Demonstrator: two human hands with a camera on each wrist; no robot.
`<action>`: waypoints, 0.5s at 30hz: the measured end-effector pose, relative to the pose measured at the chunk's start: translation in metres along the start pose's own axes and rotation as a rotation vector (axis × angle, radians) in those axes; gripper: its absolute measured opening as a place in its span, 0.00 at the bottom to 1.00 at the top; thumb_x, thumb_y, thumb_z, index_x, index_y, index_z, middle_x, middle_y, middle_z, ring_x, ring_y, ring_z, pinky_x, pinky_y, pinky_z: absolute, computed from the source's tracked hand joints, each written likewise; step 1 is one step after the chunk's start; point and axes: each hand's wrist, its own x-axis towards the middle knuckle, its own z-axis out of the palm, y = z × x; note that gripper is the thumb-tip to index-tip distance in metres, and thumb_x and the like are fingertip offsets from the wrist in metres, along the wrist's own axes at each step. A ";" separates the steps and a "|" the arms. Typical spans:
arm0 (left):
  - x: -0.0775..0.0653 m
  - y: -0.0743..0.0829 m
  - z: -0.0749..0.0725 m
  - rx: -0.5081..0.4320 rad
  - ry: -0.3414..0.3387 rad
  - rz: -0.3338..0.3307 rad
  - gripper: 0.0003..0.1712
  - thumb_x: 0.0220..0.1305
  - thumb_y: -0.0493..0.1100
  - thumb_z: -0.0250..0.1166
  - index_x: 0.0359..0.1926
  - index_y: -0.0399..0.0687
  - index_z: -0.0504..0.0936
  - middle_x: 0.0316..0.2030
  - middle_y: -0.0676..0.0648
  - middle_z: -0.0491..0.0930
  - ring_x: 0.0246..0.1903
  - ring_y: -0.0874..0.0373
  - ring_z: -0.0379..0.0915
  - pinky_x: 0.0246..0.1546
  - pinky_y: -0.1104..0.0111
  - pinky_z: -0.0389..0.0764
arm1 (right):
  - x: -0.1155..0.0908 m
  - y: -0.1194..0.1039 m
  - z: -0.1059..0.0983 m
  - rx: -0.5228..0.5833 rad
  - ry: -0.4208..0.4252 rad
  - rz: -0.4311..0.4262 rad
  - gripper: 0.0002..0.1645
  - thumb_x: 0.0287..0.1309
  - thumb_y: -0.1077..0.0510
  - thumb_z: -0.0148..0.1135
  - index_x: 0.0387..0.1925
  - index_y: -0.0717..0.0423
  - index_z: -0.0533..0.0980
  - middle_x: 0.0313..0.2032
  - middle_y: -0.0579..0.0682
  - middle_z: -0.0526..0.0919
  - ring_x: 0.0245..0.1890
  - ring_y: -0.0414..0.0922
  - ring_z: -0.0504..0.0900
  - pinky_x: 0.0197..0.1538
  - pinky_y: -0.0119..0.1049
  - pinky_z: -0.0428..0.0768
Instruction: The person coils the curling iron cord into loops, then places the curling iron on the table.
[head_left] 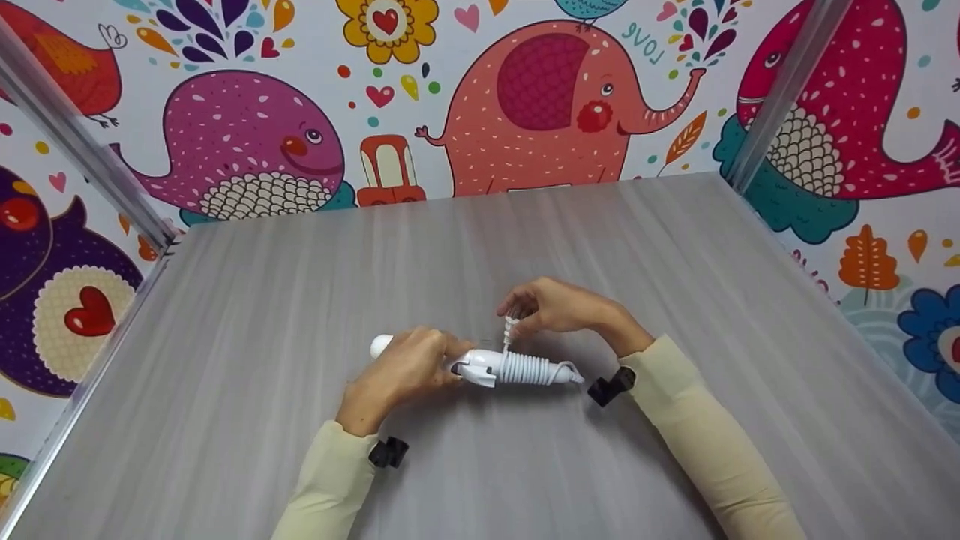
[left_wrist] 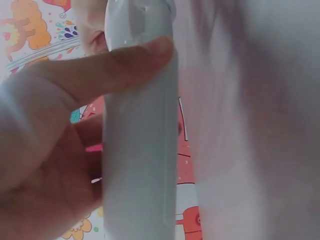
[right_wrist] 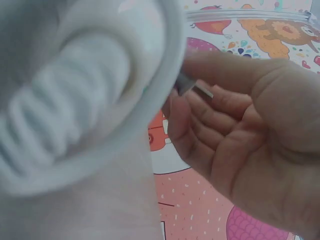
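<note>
A white curling iron is held level just over the grey table, its rounded tip to the left. My left hand grips its barrel, thumb across the front in the left wrist view. A white cord is wound in several turns round the handle, with a small loop at the right end. My right hand is above the handle and pinches the cord's free end at the plug. A metal prong sticks out past those fingers in the right wrist view; the plug's body is mostly hidden.
The grey wood-grain table extends around both hands. Printed cartoon panels stand at the back and sides, with metal posts at the corners. A black wrist mount sits on the right sleeve, another on the left.
</note>
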 end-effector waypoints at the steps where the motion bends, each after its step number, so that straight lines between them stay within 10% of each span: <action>1: 0.001 -0.001 0.002 0.006 0.012 0.000 0.25 0.50 0.37 0.76 0.52 0.60 0.88 0.47 0.52 0.88 0.46 0.55 0.85 0.43 0.57 0.82 | 0.001 0.000 0.000 0.009 0.018 0.021 0.23 0.57 0.62 0.71 0.55 0.63 0.80 0.44 0.53 0.87 0.43 0.43 0.83 0.48 0.36 0.81; 15: 0.010 -0.016 0.019 0.109 0.153 0.003 0.23 0.54 0.34 0.72 0.53 0.50 0.87 0.37 0.44 0.88 0.38 0.47 0.85 0.37 0.51 0.81 | 0.025 0.003 0.026 0.151 0.383 0.152 0.19 0.54 0.62 0.73 0.48 0.61 0.82 0.43 0.58 0.88 0.44 0.48 0.85 0.51 0.41 0.81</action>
